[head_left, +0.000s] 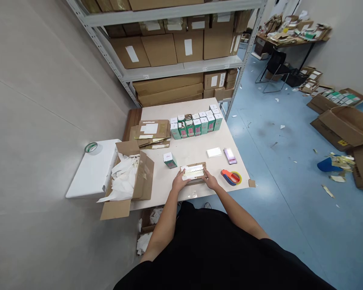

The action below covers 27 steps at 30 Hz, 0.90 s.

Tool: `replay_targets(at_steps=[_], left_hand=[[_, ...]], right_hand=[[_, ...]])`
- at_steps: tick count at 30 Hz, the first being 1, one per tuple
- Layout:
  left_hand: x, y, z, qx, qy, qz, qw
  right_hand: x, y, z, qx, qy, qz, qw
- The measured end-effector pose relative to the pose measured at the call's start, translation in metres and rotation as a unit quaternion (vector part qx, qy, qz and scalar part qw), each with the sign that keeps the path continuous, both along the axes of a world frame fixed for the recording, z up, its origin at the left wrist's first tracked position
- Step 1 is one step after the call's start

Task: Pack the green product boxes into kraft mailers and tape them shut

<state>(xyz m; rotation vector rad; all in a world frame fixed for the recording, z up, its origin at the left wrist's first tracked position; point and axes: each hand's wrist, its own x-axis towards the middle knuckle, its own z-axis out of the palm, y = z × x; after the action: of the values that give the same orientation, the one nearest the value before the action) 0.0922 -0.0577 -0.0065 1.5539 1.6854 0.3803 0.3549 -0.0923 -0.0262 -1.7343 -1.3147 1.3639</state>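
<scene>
Near the table's front edge lies a small brown cardboard box (196, 181) with white and shiny strips across its top. My left hand (179, 181) grips its left side, and my right hand (211, 181) holds the right side; both have fingers curled over the edges. To the left of it stands a single green-and-white carton (170, 160). Beyond my right hand are a white pad of labels (214, 152) and a stack of purple cards (230, 156), blurred out. A red-and-blue tape cutter (229, 176) lies to the right, beside a yellow tape roll (237, 177).
Several green cartons (197, 127) stand in rows at the back of the table. Flattened cardboard (154, 131) lies beside them. An open box with white paper (124, 175) stands at the left. A loaded shelf (184, 66) rises behind; big boxes (345, 125) sit on the floor at right.
</scene>
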Motion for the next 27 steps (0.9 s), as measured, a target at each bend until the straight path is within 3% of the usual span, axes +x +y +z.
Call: replay_targets(at_steps=[6, 11, 15, 19, 24, 27], left_hand=[[-0.006, 0.016, 0.005, 0.005, 0.009, -0.024, 1.000], [-0.014, 0.005, 0.002, -0.002, 0.021, -0.002, 1.000], [-0.014, -0.002, -0.002, -0.001, 0.044, -0.003, 0.999], [0.002, 0.002, -0.003, 0.024, 0.088, -0.018, 0.996], [0.022, 0.011, -0.003, 0.040, 0.148, -0.038, 0.988], [0.021, 0.018, -0.002, 0.038, 0.167, -0.047, 0.984]], right_hand=[[-0.008, 0.009, -0.002, 0.012, 0.022, -0.008, 1.000], [0.007, 0.017, 0.000, 0.076, 0.020, -0.052, 0.996], [0.044, 0.022, 0.005, 0.085, 0.011, -0.119, 0.989], [0.094, 0.016, 0.003, 0.061, -0.031, -0.175, 0.982], [0.143, -0.002, -0.017, 0.004, -0.107, -0.226, 0.968], [0.157, -0.013, -0.032, -0.021, -0.111, -0.211, 0.971]])
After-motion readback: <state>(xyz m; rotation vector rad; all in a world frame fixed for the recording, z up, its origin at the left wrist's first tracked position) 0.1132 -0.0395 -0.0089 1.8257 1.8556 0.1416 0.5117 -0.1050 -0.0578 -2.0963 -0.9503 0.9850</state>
